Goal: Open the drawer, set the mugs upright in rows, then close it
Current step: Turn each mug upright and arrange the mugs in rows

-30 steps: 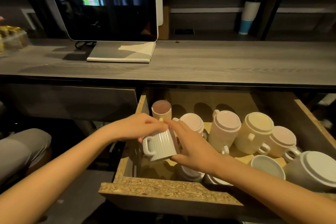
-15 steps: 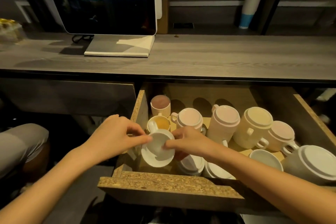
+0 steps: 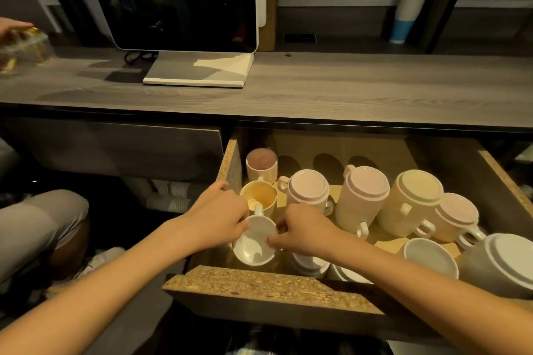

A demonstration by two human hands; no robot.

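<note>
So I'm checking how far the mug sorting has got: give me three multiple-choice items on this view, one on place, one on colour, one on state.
1. Where is the white mug that both hands hold?
A. drawer's front left corner
B. on the countertop
C. drawer's back right corner

2. The cup on the back shelf is white and:
A. red
B. blue
C. green

3. The tall mug mid-drawer stands:
A. upright
B. on its side
C. upside down

Answers: 1 A, it sits behind the drawer front; 2 B, its lower band is blue; 3 C, its base faces up.
</note>
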